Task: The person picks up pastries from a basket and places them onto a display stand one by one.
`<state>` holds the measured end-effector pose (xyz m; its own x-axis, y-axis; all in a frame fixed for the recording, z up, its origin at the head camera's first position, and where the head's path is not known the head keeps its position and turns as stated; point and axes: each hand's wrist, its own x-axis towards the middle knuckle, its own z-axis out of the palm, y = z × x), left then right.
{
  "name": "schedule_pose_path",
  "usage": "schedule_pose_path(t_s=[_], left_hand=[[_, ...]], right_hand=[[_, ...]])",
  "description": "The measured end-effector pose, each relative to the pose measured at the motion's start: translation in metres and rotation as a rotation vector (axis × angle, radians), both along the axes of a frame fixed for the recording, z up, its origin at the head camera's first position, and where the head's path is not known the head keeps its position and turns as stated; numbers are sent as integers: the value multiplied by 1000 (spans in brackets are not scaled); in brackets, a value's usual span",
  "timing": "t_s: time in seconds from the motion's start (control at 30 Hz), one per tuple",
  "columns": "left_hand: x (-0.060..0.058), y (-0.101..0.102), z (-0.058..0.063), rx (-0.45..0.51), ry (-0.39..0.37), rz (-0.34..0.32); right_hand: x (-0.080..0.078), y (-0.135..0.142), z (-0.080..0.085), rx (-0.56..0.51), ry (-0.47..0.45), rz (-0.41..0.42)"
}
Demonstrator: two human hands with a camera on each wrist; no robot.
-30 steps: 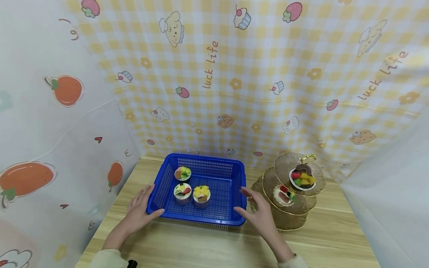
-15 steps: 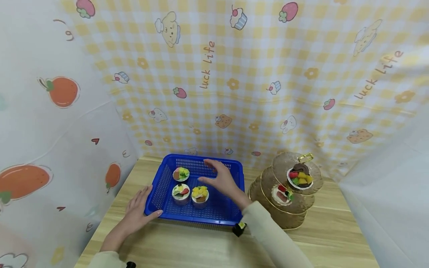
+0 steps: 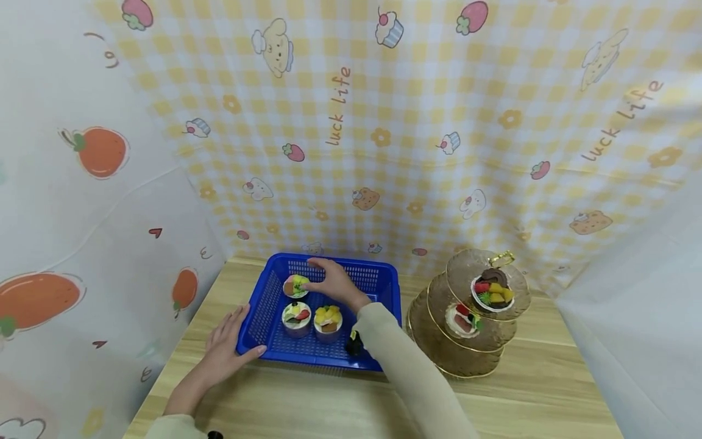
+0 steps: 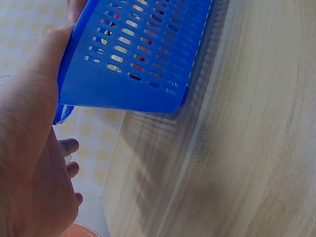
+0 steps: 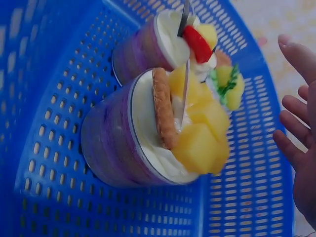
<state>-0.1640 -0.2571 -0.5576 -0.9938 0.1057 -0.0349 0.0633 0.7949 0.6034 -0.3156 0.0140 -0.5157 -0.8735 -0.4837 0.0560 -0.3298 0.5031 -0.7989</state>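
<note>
A blue plastic basket [image 3: 307,358] holds three small dessert cups. A cup with yellow and green topping [image 3: 295,286] is at its back left. In front of that sit a cup with a red piece on cream [image 3: 297,317] and one with yellow cubes and a biscuit [image 5: 192,133]. My left hand [image 3: 225,341] rests on the basket's front left corner, thumb by the front rim, fingers extended along the outside. Over the basket, my right hand [image 3: 336,281] is spread, thumb and forefinger apart, just right of the back left cup. Whether the thumb touches that cup is hard to tell.
A tiered stand [image 3: 455,353] with gold edges and handle stands right of the basket. A fruit-topped tart [image 3: 493,296] is on its top tier, another dessert [image 3: 462,322] lower down. Behind the wooden table [image 3: 296,402] hangs a yellow checked curtain [image 3: 417,91].
My right hand has moved left from beside the basket's right side, over the basket, to the back left cup. My left hand has stayed at the corner.
</note>
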Motion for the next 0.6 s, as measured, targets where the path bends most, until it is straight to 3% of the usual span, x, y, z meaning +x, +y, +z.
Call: schedule_pose_path(t_s=[0.27, 0.6], left_hand=[[3, -1, 4, 9, 7, 4], [1, 1, 2, 4, 1, 6]], right_hand=[[-6, -16, -13, 7, -87, -51], [-10, -22, -26, 195, -76, -46]])
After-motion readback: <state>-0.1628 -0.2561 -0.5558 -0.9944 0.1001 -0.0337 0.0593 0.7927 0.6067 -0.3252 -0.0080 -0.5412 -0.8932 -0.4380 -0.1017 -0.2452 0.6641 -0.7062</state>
